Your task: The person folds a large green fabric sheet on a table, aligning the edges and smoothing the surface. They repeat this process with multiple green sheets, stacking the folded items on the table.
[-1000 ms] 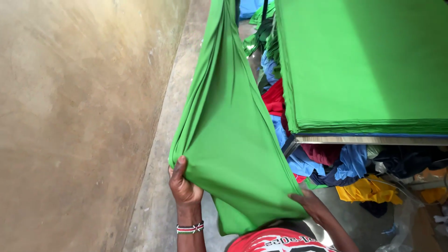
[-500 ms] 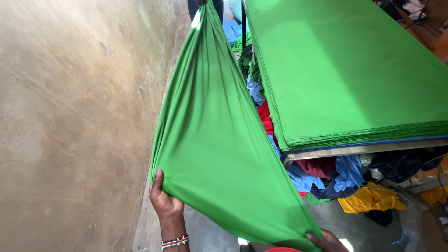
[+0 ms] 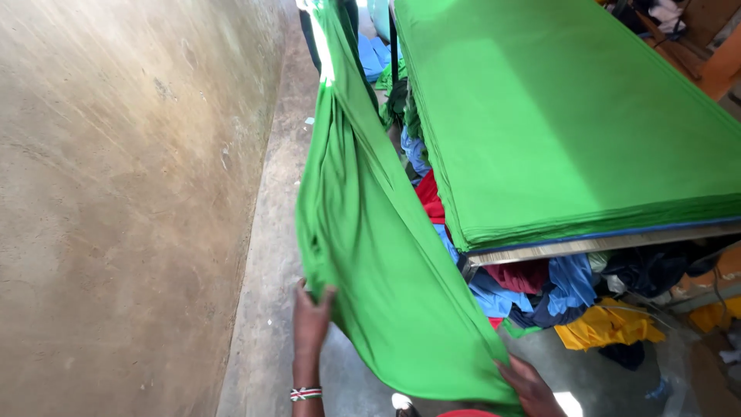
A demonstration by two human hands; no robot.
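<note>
Both hands grip green cloth (image 3: pixel 370 232) stretching lengthwise straight ahead.

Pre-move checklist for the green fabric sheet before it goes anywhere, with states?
1. Left hand grip on the near-left edge of the hanging green sheet: ok, fingers pinch the cloth.
2. Right hand grip on the near-right corner: ok, though partly hidden under the cloth.
3. Far end of the sheet held up: cannot tell who or what holds it; it runs up out of clear view.
4. Sheet clear of the floor: ok, it sags between the ends but hangs above it.
5. Green stack on the table lies flat, edges aligned: ok.
6. Mixed clothes pile under the table clear of the sheet: cannot tell.
</note>
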